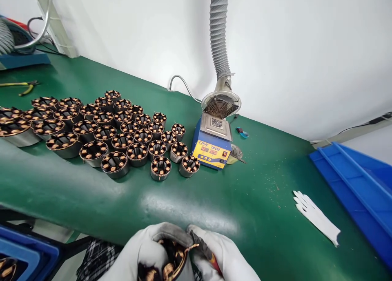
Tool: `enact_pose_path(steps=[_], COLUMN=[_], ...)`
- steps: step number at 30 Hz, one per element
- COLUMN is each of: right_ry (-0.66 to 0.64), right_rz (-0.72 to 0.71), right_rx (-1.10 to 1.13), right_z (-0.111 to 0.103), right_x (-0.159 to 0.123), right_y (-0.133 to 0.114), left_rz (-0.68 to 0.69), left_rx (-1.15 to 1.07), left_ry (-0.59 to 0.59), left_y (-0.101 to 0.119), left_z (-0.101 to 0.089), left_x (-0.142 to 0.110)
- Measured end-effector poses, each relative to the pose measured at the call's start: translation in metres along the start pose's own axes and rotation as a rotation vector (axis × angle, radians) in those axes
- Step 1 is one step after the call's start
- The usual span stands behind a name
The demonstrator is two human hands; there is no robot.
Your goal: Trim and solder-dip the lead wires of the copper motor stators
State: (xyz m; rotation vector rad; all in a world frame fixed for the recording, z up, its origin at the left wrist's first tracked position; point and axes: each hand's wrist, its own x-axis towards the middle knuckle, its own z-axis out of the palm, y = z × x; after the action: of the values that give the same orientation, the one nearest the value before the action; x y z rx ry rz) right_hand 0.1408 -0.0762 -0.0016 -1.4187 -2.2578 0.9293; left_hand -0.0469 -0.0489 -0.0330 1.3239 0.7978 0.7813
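Note:
My left hand point(143, 252), in a white glove, is closed around a round metal stator point(171, 260) wound with copper wire, held low at the near edge of the green bench. My right hand point(223, 256), also gloved, is closed on a small tool with a red handle point(211, 258) whose tip touches the stator's rim. A copper wire end sticks out between the two hands. On the bench to the left stand several more copper-wound stators point(116, 138) in rows.
A blue and yellow solder pot point(212, 144) sits mid-bench under a ribbed fume hose point(219, 32). A loose white glove point(317, 216) lies at right beside blue bins point(358, 183). Yellow-handled pliers point(21, 86) lie far left. Another blue bin point(27, 248) is at lower left.

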Motion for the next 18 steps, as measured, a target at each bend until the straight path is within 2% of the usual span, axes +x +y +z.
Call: enact_pose_path(steps=[3, 5, 7, 10, 14, 18], right_ry=[0.107, 0.114, 0.104, 0.095, 0.163, 0.07], right_rz=[-0.026, -0.042, -0.056, -0.061, -0.032, 0.155], right_rx=[-0.084, -0.109, -0.128, -0.157, -0.149, -0.044], right_z=[0.008, 0.003, -0.003, -0.006, -0.001, 0.003], right_x=[-0.007, -0.013, -0.017, -0.02, -0.021, -0.023], right_y=[0.008, 0.008, 0.007, 0.005, 0.001, -0.006], left_rz=[-0.067, -0.089, -0.107, -0.102, -0.147, -0.208], left_rx=[-0.162, -0.185, -0.217, -0.26, -0.29, -0.316], left_ry=[-0.159, -0.216, -0.218, -0.163, -0.249, -0.334], left_y=[-0.013, -0.019, -0.021, -0.014, 0.006, 0.017], left_z=[0.003, 0.002, 0.0, -0.006, -0.011, -0.007], left_x=[0.01, 0.015, 0.017, 0.016, 0.019, 0.03])
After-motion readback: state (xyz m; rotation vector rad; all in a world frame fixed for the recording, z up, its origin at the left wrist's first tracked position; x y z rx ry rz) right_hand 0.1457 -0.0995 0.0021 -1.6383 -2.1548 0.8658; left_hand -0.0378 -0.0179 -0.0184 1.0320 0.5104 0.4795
